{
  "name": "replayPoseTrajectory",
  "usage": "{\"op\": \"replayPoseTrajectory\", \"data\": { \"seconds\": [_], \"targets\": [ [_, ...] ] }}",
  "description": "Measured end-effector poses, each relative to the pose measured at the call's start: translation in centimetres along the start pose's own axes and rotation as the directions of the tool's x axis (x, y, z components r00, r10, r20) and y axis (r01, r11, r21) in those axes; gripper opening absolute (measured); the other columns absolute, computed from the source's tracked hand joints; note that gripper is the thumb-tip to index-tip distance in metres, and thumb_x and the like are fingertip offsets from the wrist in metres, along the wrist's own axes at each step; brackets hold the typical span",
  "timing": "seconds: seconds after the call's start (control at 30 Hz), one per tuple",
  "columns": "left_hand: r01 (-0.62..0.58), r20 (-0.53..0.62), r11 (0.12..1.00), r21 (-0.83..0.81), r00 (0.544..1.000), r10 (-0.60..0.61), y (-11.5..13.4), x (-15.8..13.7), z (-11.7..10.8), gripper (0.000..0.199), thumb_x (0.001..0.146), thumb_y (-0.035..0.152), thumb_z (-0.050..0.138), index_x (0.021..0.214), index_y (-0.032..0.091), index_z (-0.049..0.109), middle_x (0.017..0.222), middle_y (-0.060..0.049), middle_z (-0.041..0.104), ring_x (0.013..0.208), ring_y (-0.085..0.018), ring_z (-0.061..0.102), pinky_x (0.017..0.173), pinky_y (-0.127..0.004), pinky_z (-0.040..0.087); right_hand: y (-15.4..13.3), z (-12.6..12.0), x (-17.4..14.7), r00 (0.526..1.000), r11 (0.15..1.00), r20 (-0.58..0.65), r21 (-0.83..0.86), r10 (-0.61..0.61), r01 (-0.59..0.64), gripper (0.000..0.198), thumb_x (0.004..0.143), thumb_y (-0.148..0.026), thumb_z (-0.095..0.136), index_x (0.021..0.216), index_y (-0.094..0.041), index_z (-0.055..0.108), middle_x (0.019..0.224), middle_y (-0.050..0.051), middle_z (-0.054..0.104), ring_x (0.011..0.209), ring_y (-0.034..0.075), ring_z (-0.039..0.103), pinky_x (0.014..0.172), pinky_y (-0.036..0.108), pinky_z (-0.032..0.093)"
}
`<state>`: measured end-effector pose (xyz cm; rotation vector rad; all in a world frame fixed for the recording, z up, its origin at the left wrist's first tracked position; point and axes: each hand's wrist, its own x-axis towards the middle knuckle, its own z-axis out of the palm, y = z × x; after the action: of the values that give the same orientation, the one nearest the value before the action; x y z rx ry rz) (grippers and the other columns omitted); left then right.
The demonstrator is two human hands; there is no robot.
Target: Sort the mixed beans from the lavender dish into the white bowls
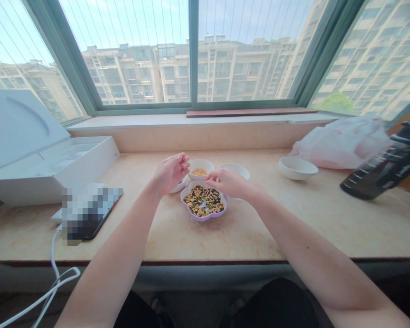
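A flower-shaped purple-and-white bowl (204, 217) sits in the middle of the counter with mixed beans (203, 200), yellow, black and green. My right hand (230, 181) is over its far right rim, fingertips pinched together; whatever is between them is too small to make out. Up and to the left of the bowl, my left hand (172, 173) is raised with its fingers curled closed, their contents hidden. Behind the bowl stands a white bowl (201, 164) of yellow beans. Another white bowl (237, 168) is partly covered by my right hand, and a small dish (181, 184) by my left.
Farther right are a white bowl (298, 168), a plastic bag (341, 142) and a dark bottle (379, 168). On the left lie an open white box (85, 159), a phone (100, 218) and a white cable (54, 259). A window spans the back; the counter's front edge is near me.
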<state>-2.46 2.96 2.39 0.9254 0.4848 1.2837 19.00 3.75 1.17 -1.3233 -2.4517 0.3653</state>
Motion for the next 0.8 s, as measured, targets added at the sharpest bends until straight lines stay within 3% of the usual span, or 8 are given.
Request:
{"op": "replayPoseTrajectory", "data": {
  "seconds": [0.13,0.3,0.4,0.57,0.63,0.7,0.73,0.8],
  "targets": [
    [-0.033,-0.045,0.994,-0.101,0.999,0.029,0.8,0.0,0.1,0.018,0.1,0.014,0.048,0.085,0.015,0.057,0.078,0.0,0.053,0.058,-0.004,0.046,0.055,-0.015,0.042,0.1,0.1,0.0,1.0,1.0,-0.003,-0.003,-0.007,0.007,0.021,0.093,-0.027,0.058,0.096,-0.022,0.079,0.087,0.003,0.078,0.075,0.016,0.066,0.064,0.026,0.041],
    [-0.057,-0.139,0.971,0.231,0.986,0.091,1.1,0.1,0.0,0.023,0.104,0.021,0.038,0.091,0.018,0.057,0.085,-0.003,0.055,0.062,-0.007,0.047,0.058,-0.019,0.044,-0.1,-0.1,-0.1,1.0,1.0,0.002,-0.009,-0.005,0.005,0.022,0.093,-0.027,0.058,0.096,-0.022,0.079,0.086,0.003,0.078,0.074,0.016,0.066,0.064,0.026,0.04],
    [-0.069,-0.096,0.931,0.359,0.989,0.11,0.9,0.1,-0.2,0.021,0.103,0.025,0.039,0.09,0.019,0.055,0.086,-0.003,0.054,0.064,-0.008,0.047,0.061,-0.021,0.044,-0.2,-0.2,-0.2,1.0,1.0,0.0,-0.015,-0.006,0.006,0.023,0.093,-0.027,0.057,0.097,-0.022,0.079,0.081,0.003,0.077,0.071,0.016,0.065,0.062,0.026,0.039],
    [-0.069,-0.032,0.946,0.317,0.996,0.083,0.2,0.0,0.1,0.016,0.098,0.025,0.046,0.085,0.018,0.05,0.082,0.0,0.051,0.059,-0.007,0.043,0.059,-0.021,0.042,0.0,-0.1,-0.1,1.0,1.0,0.009,-0.011,-0.011,0.011,0.023,0.093,-0.028,0.058,0.098,-0.022,0.079,0.083,0.003,0.077,0.073,0.016,0.066,0.062,0.026,0.039],
    [-0.072,-0.014,0.924,0.375,0.996,0.083,-0.5,0.2,0.1,0.016,0.098,0.023,0.046,0.083,0.018,0.047,0.08,0.0,0.049,0.059,-0.007,0.042,0.058,-0.02,0.041,0.1,-0.1,0.0,1.0,1.0,0.015,-0.003,-0.019,0.019,0.023,0.093,-0.028,0.058,0.098,-0.022,0.079,0.086,0.003,0.078,0.075,0.016,0.067,0.064,0.026,0.04],
    [-0.086,0.0,0.827,0.556,0.995,0.103,-1.3,0.4,-0.2,0.017,0.099,0.025,0.044,0.083,0.019,0.045,0.075,0.002,0.046,0.06,-0.009,0.044,0.06,-0.022,0.041,0.2,0.0,0.1,1.0,1.0,0.023,0.006,-0.019,0.019,0.022,0.094,-0.029,0.058,0.098,-0.022,0.079,0.088,0.003,0.078,0.076,0.016,0.068,0.065,0.026,0.041],
    [-0.095,0.002,0.725,0.682,0.992,0.128,-1.8,0.5,-0.4,0.016,0.1,0.025,0.042,0.085,0.02,0.045,0.072,0.003,0.045,0.062,-0.011,0.045,0.062,-0.023,0.043,0.3,0.0,0.1,1.0,1.0,0.024,0.008,-0.016,0.016,0.022,0.094,-0.029,0.058,0.099,-0.022,0.078,0.089,0.003,0.078,0.076,0.016,0.068,0.066,0.026,0.042],
    [-0.147,0.068,0.403,0.903,0.977,0.204,-2.6,0.6,-0.9,0.012,0.099,0.024,0.042,0.09,0.02,0.048,0.08,0.0,0.052,0.077,-0.014,0.054,0.075,-0.028,0.047,0.3,0.0,0.1,1.0,1.0,0.02,0.007,-0.012,0.012,0.022,0.094,-0.028,0.058,0.099,-0.021,0.078,0.089,0.003,0.078,0.077,0.017,0.068,0.068,0.026,0.043]
  ]
}}
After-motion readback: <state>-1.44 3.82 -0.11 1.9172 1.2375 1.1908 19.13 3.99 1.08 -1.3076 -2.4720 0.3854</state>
